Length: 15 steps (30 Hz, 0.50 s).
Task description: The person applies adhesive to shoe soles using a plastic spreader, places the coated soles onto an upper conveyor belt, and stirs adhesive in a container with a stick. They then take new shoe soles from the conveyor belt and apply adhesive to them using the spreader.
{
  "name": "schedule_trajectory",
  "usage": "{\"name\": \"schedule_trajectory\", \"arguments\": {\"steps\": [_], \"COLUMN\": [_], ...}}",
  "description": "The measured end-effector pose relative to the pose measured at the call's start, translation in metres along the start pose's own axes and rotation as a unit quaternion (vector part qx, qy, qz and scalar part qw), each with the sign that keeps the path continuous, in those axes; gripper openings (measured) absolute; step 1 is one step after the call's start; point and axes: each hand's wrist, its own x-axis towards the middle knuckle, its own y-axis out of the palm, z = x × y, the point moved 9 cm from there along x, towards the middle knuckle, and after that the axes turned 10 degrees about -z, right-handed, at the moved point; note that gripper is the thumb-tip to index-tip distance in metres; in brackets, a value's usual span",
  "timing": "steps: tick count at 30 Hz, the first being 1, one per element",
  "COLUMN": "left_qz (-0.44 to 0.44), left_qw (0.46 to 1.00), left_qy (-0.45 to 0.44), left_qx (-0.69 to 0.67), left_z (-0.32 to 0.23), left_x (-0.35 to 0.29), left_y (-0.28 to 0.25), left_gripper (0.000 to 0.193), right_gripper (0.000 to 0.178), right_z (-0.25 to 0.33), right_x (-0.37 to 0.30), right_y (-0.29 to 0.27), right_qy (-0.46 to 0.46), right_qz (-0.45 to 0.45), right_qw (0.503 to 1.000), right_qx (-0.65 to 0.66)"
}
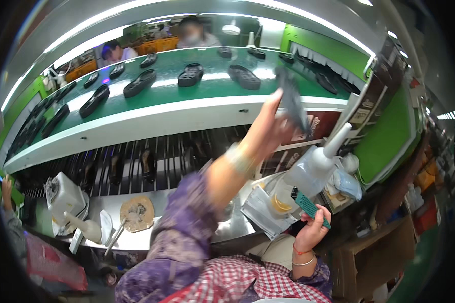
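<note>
My left hand (273,123) reaches far out to the right, over the near edge of the green conveyor belt (172,91). It is closed on a black shoe sole (294,101), which is tilted steeply and smeared by motion. Several similar soles, such as a ridged one (190,74), lie along the belt. Lower down at the right, my right hand (312,231) is closed round a green textured tool (311,206) with a black end, whose exact kind I cannot make out. That tool is in front of a translucent squeeze bottle (308,174) with yellowish liquid at its bottom.
Under the belt runs a dark rack with shoes (147,164). A white container (65,194), a white-nozzled bottle (88,228) and a stained tan disc (136,214) stand on the left. A cardboard box (374,257) is at lower right. A co-worker's hand (6,192) shows far left; people sit across the belt.
</note>
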Motion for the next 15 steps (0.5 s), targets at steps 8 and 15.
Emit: {"name": "schedule_trajectory", "arguments": {"steps": [8, 15], "left_qz": [-0.186, -0.297], "left_qw": [0.533, 0.394], "left_qy": [0.342, 0.028], "left_qx": [0.751, 0.869], "left_z": [-0.071, -0.113], "left_x": [0.136, 0.174], "left_y": [-0.019, -0.119], "left_gripper": [0.068, 0.072], "right_gripper": [0.026, 0.024], "right_z": [-0.009, -0.031], "right_x": [0.009, 0.007], "right_y": [-0.013, 0.010], "right_qy": [-0.012, 0.034], "right_qz": [-0.016, 0.033], "right_qw": [0.999, 0.999], "right_qx": [-0.033, -0.017]}}
